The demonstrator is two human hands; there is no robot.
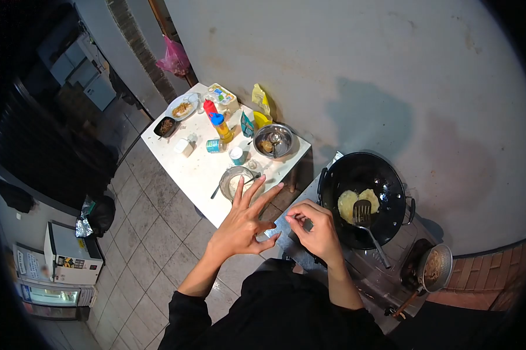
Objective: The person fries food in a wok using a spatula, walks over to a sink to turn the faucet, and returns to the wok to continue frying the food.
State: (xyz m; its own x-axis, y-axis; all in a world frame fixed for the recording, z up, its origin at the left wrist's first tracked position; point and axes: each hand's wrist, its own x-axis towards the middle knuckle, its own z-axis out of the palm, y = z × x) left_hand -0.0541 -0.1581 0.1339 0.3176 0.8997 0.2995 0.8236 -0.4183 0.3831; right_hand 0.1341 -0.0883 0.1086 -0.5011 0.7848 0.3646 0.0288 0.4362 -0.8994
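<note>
My left hand (246, 224) is held up in front of my body with its fingers spread and nothing in it. Close by on its right, my right hand (317, 228) is closed, thumb and fingertips pinched together; whatever they hold, if anything, is too small to make out. Right of that hand a black wok (385, 172) sits on the stove (373, 274), with pale yellow fried pieces (349, 203) inside. A slotted spatula (362, 213) lies on them, its handle over the rim. Beyond my left fingertips stands a bowl of pale batter (235, 182).
The white table (175, 160) carries a metal bowl (286, 142), an oil bottle (221, 129), a red bottle (210, 108), jars, a plate of food (190, 100) and a black dish (165, 128). A small pan (444, 265) with food stands right of the wok. A wall rises behind.
</note>
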